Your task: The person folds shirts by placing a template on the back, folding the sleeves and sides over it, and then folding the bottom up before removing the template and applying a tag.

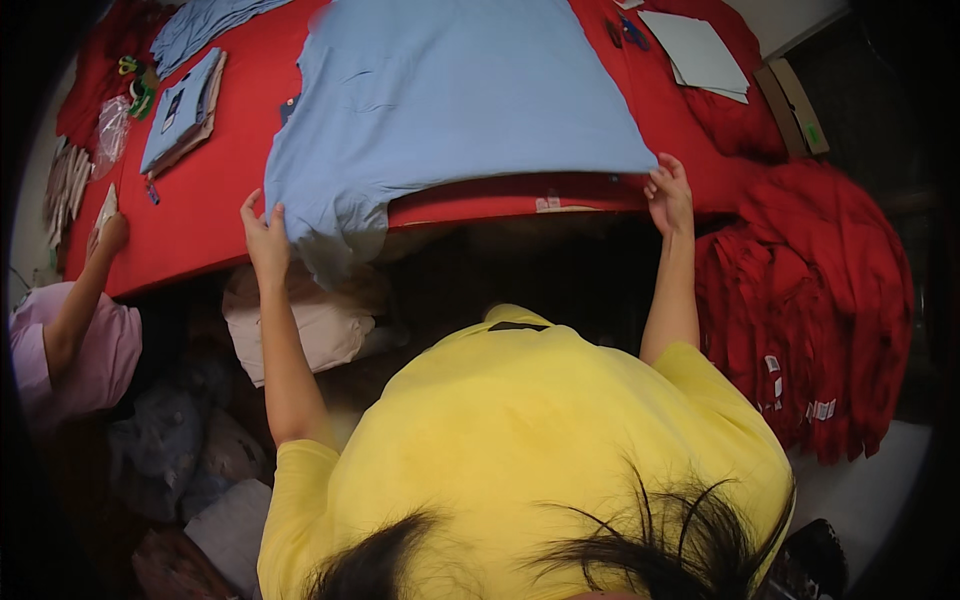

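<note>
Blue garment [480, 90] spread on the red table [235, 150], partly overhanging its near edge.
Right hand [672, 198] pinches one corner; left hand [267, 245], thumb and fingers parted, meets the opposite side, grip unclear, presumably keeping it taut.

A wide view is being taken from head height, close above the yellow shirt [540, 430], the fisheye lens being aimed steeply down and forward across the red table [235, 150].

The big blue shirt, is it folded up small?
No, the shirt is spread wide across the red table, between the left hand and the right hand.
</note>
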`<state>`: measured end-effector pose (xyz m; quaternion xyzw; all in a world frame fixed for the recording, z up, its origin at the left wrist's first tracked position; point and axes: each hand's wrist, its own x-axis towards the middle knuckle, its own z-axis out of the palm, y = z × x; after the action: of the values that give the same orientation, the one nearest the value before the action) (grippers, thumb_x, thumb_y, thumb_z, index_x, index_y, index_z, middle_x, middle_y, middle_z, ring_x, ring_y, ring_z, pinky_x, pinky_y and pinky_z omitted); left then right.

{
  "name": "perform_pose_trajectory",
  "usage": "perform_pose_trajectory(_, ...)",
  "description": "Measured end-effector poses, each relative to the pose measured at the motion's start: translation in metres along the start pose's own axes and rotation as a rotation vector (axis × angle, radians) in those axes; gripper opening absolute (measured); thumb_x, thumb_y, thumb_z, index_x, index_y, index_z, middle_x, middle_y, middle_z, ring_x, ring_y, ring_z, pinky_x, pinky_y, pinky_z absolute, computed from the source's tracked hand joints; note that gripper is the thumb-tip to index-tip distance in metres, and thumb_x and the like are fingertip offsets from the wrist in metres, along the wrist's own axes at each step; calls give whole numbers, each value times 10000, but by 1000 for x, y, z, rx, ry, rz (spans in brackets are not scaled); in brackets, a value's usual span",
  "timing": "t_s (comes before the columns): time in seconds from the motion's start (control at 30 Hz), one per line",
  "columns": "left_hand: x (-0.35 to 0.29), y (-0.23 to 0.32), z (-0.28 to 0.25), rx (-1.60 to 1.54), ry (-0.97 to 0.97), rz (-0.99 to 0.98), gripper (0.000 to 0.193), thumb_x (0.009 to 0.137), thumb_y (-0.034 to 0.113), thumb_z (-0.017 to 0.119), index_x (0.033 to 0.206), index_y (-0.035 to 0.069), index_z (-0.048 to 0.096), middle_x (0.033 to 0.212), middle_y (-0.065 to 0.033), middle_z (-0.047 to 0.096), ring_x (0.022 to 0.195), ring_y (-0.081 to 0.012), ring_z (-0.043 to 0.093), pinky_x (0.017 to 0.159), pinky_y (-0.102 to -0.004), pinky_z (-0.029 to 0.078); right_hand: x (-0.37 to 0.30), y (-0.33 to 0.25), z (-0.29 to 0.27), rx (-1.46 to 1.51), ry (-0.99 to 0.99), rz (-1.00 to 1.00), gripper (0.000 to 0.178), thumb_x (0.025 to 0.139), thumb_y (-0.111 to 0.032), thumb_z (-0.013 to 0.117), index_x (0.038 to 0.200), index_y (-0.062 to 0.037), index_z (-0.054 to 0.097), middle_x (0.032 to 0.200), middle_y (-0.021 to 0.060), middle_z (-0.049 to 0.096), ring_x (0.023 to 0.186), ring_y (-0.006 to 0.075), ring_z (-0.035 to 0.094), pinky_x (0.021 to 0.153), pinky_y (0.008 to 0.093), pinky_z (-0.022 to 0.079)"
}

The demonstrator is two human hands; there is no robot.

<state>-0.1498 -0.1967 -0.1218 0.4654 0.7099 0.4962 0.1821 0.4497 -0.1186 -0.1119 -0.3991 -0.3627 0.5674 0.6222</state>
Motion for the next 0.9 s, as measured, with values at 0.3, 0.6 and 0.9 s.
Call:
perform_pose_trajectory(0.3, -25, 64, -34, 629, -487, -223, 311, 883, 97, 595, 1191, 50, 592, 1209, -180, 568, 1157, -334, 531, 931, -382, 440, -35, -14, -20, -1201, 92, 242, 255, 827, -58, 636, 1070, -9, 575, 899, 93, 595, 800, 211, 594, 712, 339, 483)
perform_pose_trajectory(0.6, 66, -12, 76, 830, 133, 489, 438, 900, 295, 589, 1269, 63, 541, 1278, -118, 557, 1251, -294, 452, 1040, -506, 319, 102, 72, 102, -1527, 74, -673, 354, 884, -202, 611, 1204, -56, 573, 1311, 170, 506, 1259, 340, 427, 1061, 478, 305)
perform_pose_trajectory(0.9, 186, 16, 109, 356, -14, 305, 320, 905, 247, 559, 1155, 59, 630, 1232, -90, 597, 1242, -300, 450, 1040, -543, 313, 243, 72, 123, -1627, 0, -501, 359, 922, -255, 539, 1249, -110, 565, 1374, 118, 481, 1336, 302, 352, 1096, 521, 241)
